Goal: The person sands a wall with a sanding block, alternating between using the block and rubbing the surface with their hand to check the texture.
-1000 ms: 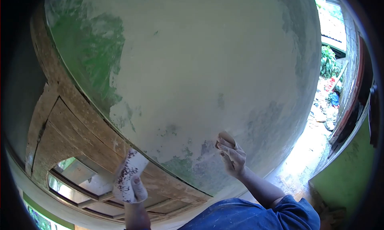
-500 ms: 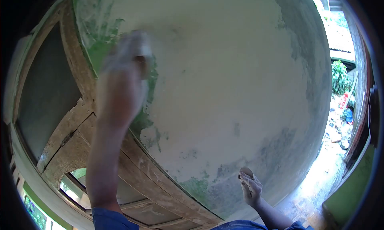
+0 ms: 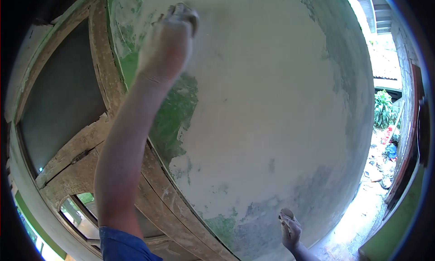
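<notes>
My left hand (image 3: 174, 32) is raised high against a wall (image 3: 267, 93) coated in pale, whitish filler, with green paint showing through at the left. Its fingers, dusted white, are bent and closed around something at the wall surface, mostly hidden by the hand. Low on the right, my right hand (image 3: 291, 231) stays near the lower wall. Its whitened fingers close on a small rounded, greyish-brown piece (image 3: 287, 212) whose kind I cannot make out.
A worn wooden frame (image 3: 103, 52) with a dark panel (image 3: 63, 93) borders the wall on the left. At the right lies a bright outdoor passage with a green plant (image 3: 383, 107) and scattered rubble (image 3: 374, 172). A low green wall (image 3: 396, 224) stands at lower right.
My left hand has moved upward and to the right along the wall, uncovering more green paint below it. My right hand sits slightly lower, and the view has shifted a little.
</notes>
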`<action>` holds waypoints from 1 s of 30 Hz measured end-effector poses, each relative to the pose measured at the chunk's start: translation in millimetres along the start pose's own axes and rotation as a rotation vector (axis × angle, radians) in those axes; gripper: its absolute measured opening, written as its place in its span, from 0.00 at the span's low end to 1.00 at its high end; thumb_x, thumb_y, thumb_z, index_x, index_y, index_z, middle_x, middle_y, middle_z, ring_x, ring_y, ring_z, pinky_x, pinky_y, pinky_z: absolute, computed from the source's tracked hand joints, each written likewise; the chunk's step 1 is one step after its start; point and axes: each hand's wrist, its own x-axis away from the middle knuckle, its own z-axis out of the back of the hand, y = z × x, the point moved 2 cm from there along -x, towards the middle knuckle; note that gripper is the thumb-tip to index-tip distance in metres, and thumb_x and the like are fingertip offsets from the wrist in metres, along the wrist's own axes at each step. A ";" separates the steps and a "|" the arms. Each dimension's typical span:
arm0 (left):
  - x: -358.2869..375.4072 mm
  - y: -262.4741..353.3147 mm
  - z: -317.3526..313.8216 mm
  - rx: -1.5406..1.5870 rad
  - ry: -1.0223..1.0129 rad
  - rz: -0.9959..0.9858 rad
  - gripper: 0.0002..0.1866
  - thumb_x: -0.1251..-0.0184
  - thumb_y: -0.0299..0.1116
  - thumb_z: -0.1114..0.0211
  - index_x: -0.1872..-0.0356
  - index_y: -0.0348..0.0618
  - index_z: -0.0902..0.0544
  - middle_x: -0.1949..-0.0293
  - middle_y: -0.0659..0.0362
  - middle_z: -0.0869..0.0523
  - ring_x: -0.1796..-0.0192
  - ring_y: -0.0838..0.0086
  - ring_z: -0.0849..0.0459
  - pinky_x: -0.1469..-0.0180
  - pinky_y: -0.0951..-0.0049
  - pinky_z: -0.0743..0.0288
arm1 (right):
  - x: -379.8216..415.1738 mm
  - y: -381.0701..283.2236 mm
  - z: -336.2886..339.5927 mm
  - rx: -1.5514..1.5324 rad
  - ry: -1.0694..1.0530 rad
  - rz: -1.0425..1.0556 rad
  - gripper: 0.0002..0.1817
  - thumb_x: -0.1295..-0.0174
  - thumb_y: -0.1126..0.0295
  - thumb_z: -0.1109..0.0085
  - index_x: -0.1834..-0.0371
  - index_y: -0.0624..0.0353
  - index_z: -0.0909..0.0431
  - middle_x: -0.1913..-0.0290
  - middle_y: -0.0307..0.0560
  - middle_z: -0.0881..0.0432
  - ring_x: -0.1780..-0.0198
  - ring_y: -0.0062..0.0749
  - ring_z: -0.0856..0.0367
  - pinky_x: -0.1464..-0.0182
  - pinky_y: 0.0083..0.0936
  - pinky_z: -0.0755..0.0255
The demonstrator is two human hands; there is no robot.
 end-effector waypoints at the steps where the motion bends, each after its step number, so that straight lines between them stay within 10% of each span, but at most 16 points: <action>1: 9.0 17.8 -0.1 0.012 -0.007 0.000 0.09 0.38 0.21 0.42 0.57 0.35 0.18 0.48 0.46 0.19 0.44 0.62 0.20 0.36 0.65 0.28 | -2.3 -1.7 1.2 -0.010 -0.012 -0.006 0.12 0.41 0.84 0.48 0.54 0.69 0.22 0.55 0.59 0.16 0.52 0.48 0.17 0.48 0.37 0.25; 6: 63.5 91.8 -16.8 -0.053 0.231 -0.487 0.06 0.35 0.23 0.44 0.61 0.34 0.20 0.56 0.44 0.16 0.47 0.61 0.18 0.41 0.64 0.23 | -2.3 -2.9 13.6 0.033 -0.050 -0.052 0.12 0.41 0.85 0.48 0.54 0.70 0.22 0.56 0.58 0.16 0.52 0.48 0.17 0.48 0.37 0.25; 10: 31.6 63.0 13.8 0.264 -0.238 0.072 0.08 0.35 0.24 0.43 0.57 0.35 0.20 0.53 0.46 0.17 0.48 0.63 0.18 0.46 0.64 0.21 | 5.5 3.9 23.2 0.060 -0.014 -0.062 0.12 0.42 0.86 0.48 0.54 0.70 0.22 0.56 0.59 0.17 0.52 0.49 0.17 0.48 0.36 0.24; 17: 143.5 153.9 -39.8 0.173 -0.015 -0.510 0.13 0.35 0.31 0.40 0.53 0.39 0.19 0.43 0.52 0.21 0.35 0.63 0.29 0.34 0.62 0.33 | 15.7 3.0 31.7 0.088 -0.007 -0.088 0.12 0.43 0.87 0.46 0.55 0.69 0.21 0.55 0.58 0.17 0.51 0.49 0.17 0.48 0.35 0.24; 25: 97.1 97.4 -12.2 0.045 -0.085 -0.312 0.15 0.34 0.31 0.42 0.49 0.37 0.21 0.40 0.50 0.23 0.33 0.60 0.30 0.28 0.61 0.42 | 25.3 17.1 38.1 0.101 -0.033 -0.144 0.12 0.43 0.87 0.45 0.56 0.69 0.21 0.55 0.58 0.17 0.48 0.50 0.19 0.46 0.36 0.25; 30: 211.5 175.5 -25.9 0.272 -0.221 -0.575 0.18 0.30 0.38 0.48 0.50 0.34 0.21 0.43 0.45 0.22 0.36 0.60 0.27 0.30 0.61 0.37 | 29.0 11.7 34.2 0.077 -0.031 -0.174 0.12 0.43 0.87 0.45 0.56 0.70 0.21 0.55 0.58 0.16 0.48 0.50 0.18 0.45 0.37 0.27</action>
